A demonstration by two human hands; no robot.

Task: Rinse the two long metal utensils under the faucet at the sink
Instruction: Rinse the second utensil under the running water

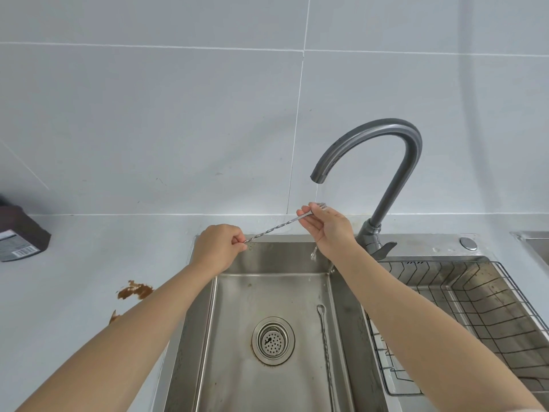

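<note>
A long twisted metal utensil (pixel 271 229) with a small fork end is stretched between both hands above the sink (pixel 237 367). My left hand (pixel 217 248) pinches its lower left end. My right hand (pixel 328 226) holds the fork end right under the spout of the grey faucet (pixel 383 162). A thin stream of water falls from the spout and drips below my right hand. The second long twisted utensil (pixel 326 349), with a small spoon bowl at its far end, lies flat on the sink floor to the right of the drain strainer (pixel 273 340).
A black wire dish basket (pixel 475 316) fills the basin on the right. A dark packet (pixel 20 236) lies on the counter at the far left. Brown stains (pixel 135 291) mark the counter left of the sink. A tiled wall rises behind.
</note>
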